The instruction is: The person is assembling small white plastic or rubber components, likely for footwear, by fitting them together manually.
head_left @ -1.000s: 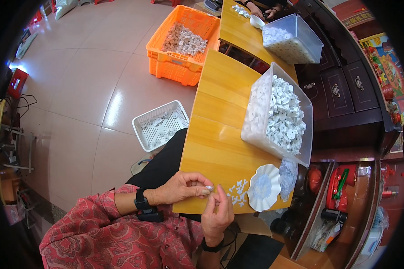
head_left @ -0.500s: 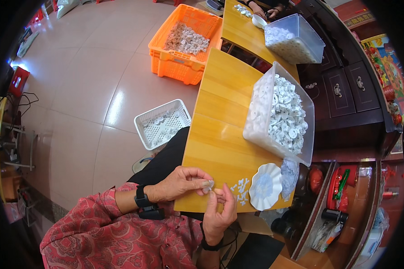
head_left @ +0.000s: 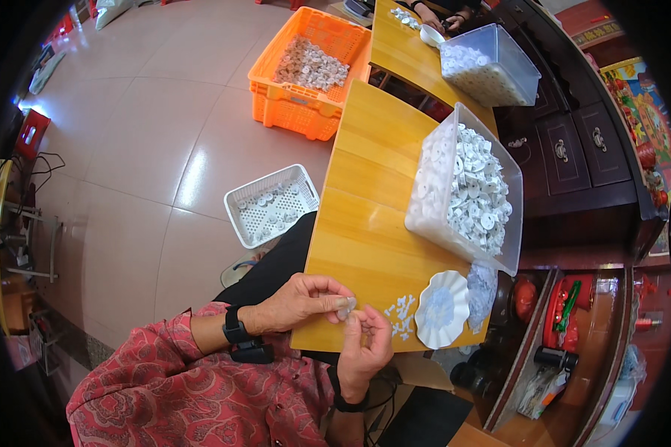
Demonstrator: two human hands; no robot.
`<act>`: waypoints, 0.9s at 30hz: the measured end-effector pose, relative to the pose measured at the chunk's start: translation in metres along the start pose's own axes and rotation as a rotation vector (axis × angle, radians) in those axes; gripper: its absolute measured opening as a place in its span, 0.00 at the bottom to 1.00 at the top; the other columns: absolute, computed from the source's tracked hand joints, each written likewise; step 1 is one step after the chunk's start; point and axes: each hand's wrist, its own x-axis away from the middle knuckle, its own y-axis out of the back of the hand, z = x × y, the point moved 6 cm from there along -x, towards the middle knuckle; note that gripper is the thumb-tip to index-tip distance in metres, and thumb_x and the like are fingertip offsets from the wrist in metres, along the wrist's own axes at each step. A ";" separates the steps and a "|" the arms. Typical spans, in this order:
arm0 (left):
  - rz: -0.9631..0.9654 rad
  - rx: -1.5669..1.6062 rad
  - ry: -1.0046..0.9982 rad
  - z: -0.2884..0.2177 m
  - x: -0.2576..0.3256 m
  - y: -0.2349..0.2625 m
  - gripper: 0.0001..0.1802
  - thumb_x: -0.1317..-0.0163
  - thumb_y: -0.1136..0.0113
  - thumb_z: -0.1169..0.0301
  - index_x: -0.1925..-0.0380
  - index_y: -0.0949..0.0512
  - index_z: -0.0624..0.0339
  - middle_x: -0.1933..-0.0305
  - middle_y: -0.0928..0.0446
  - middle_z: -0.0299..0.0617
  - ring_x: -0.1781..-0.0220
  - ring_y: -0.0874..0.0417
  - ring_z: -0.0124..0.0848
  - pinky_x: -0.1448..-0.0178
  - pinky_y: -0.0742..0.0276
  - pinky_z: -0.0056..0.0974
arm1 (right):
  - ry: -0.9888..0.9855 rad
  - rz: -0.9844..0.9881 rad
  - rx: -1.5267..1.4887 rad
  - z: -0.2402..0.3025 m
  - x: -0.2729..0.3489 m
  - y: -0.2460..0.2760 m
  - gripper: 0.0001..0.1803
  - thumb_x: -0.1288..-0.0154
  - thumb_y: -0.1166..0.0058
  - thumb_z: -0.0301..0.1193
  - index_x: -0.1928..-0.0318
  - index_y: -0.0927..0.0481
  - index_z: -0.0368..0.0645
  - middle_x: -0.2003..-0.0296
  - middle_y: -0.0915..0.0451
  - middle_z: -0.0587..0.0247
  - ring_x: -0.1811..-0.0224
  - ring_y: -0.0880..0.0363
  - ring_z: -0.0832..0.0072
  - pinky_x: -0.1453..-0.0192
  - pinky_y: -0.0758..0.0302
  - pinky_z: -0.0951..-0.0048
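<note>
Left hand (head_left: pixel 302 304) pinches 1 part (head_left: pixel 347 308) (whitish) — right hand (head_left: pixel 365 346) close.

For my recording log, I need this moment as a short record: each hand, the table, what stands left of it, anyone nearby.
Left hand: pinches a small white piece between thumb and forefinger
Right hand: close to that piece; contact unclear
Table: loose white bits beside a wavy-edged white dish; farther off, a translucent bin heaped with white parts
Left of table: white basket and orange crate, both holding small parts
Nearby: another person's hand at a second table
</note>
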 end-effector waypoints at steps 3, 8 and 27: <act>-0.023 0.045 0.010 -0.004 -0.001 0.003 0.13 0.31 0.41 0.69 0.53 0.21 0.67 0.59 0.18 0.41 0.63 0.17 0.24 0.56 0.19 0.28 | -0.073 -0.013 -0.071 -0.001 0.000 0.001 0.12 0.37 0.42 0.18 0.53 0.24 0.31 0.66 0.20 0.62 0.65 0.22 0.79 0.56 0.24 0.77; -0.231 0.146 -0.120 -0.029 -0.004 0.039 0.12 0.31 0.42 0.69 0.54 0.21 0.66 0.59 0.18 0.43 0.62 0.15 0.29 0.58 0.17 0.29 | 0.013 -0.023 0.111 -0.007 -0.013 0.013 0.10 0.38 0.41 0.19 0.56 0.23 0.33 0.68 0.19 0.57 0.69 0.20 0.70 0.61 0.23 0.70; -0.842 0.345 -0.097 0.035 -0.060 0.276 0.14 0.34 0.44 0.76 0.52 0.31 0.71 0.52 0.28 0.52 0.55 0.21 0.39 0.49 0.17 0.42 | 0.358 -0.318 0.640 0.003 -0.206 0.082 0.10 0.36 0.45 0.25 0.56 0.19 0.34 0.63 0.21 0.50 0.60 0.20 0.57 0.56 0.25 0.62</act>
